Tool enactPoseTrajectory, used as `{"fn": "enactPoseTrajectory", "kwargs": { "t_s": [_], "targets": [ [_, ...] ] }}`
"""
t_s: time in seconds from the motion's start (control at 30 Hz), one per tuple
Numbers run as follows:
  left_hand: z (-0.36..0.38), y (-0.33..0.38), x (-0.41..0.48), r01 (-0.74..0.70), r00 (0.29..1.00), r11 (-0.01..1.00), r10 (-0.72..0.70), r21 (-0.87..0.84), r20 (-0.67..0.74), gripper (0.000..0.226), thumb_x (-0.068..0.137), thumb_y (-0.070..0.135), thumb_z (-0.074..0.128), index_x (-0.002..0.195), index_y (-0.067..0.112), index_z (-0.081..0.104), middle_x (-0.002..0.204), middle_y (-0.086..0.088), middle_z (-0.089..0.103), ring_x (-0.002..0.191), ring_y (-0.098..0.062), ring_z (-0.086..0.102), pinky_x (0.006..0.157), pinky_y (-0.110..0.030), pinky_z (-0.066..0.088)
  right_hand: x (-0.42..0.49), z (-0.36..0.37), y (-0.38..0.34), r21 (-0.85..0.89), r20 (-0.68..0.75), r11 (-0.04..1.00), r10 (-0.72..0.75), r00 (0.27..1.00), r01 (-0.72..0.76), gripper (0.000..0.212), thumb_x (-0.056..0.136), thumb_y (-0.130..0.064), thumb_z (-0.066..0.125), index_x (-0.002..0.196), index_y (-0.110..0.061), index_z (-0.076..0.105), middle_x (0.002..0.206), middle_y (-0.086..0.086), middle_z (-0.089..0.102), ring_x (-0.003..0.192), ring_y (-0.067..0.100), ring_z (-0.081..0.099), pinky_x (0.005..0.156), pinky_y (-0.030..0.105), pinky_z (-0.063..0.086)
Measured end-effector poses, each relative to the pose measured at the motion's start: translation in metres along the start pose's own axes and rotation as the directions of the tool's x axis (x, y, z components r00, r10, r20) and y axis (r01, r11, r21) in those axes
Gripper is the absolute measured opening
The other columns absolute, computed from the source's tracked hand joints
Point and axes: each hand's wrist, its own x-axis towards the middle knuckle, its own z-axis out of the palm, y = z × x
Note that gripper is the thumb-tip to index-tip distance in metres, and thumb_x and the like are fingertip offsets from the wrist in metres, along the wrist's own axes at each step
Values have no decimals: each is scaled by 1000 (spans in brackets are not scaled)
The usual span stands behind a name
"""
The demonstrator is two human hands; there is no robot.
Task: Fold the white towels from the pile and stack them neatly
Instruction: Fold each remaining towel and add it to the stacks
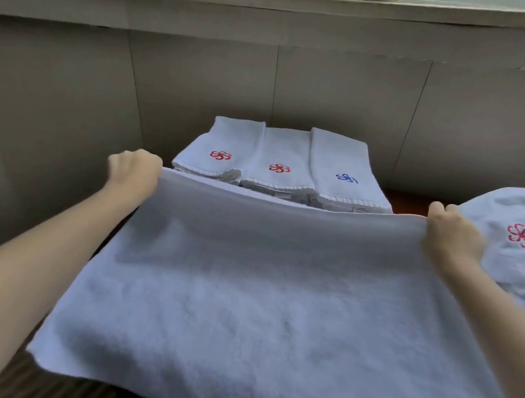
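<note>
A large white towel [273,301] is stretched out in front of me, its far edge lifted. My left hand [135,169] grips the far left corner and my right hand [451,235] grips the far right corner. Behind the raised edge stand three stacks of folded white towels [281,164] side by side; the left and middle ones show red flower logos, the right one a blue logo. The pile of unfolded white towels [523,255], with a red logo on top, lies to the right, just past my right hand.
A grey panelled wall [304,86] rises right behind the stacks, with a ledge and window above. A strip of reddish-brown table surface [409,202] shows between the stacks and the pile. Dark floor lies below the towel's near edge.
</note>
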Motion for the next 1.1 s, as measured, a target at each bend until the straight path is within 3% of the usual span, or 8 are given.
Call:
{"fn": "enactPoseTrajectory", "kwargs": {
  "t_s": [0.13,0.27,0.33,0.43,0.6,0.8,0.9,1.1],
  "targets": [
    [28,-1,-36,37,995,995,-45,-93,-88,32,86,-5,47,116,7,53,90,-13,47,90,-39,62,67,-36,40,-38,4,1,-7,-230,991,-133,964,135,23,65,26,49,82,11,52,77,32,51,56,44,55,48,38,38],
    [70,-10,-79,144,984,962,-115,-233,135,53,96,6,37,146,21,29,121,-15,48,102,-39,57,80,-42,46,-83,18,18,-223,224,963,-102,969,153,17,87,-5,47,102,-8,56,92,12,63,82,34,66,57,33,43],
    [83,-18,-97,287,956,810,-214,-511,199,47,99,23,40,145,25,35,129,-14,49,107,-41,52,87,-42,43,-96,17,29,-285,302,954,-3,953,94,14,90,-15,45,101,-14,54,89,5,64,82,30,66,57,30,41],
    [80,-18,-108,417,909,541,-263,-730,324,54,95,53,38,147,43,27,144,-6,44,122,-36,45,92,-41,35,-106,18,37,-145,12,986,-87,996,87,13,78,8,43,78,3,54,59,23,54,53,40,60,49,36,40],
    [82,-27,-123,250,959,904,-181,-346,219,44,101,19,36,144,29,40,157,-10,21,139,-32,24,107,-45,27,-112,4,53,-133,-347,942,-335,876,308,16,65,6,35,65,5,51,66,26,47,59,39,51,54,40,40],
    [55,-6,-130,169,929,975,-205,142,308,43,100,19,30,142,26,40,159,-10,7,145,-35,4,114,-56,11,-145,0,50,-163,-46,836,-537,842,524,18,56,8,63,61,-8,54,59,11,54,49,33,57,37,35,44],
    [39,49,-130,-14,914,989,72,-145,399,49,99,16,31,144,32,36,160,-4,10,146,-28,5,115,-54,7,-150,-8,41,-213,245,908,-307,920,360,30,56,-1,68,73,-17,49,77,7,60,72,32,62,51,33,45],
    [40,154,-163,97,859,902,138,-421,494,60,91,67,8,148,48,3,161,5,-3,147,-28,-1,106,-69,0,-152,-13,51,-115,198,987,-92,976,116,38,61,-10,61,99,-5,59,91,14,58,83,35,54,65,35,35]
  ]
}}
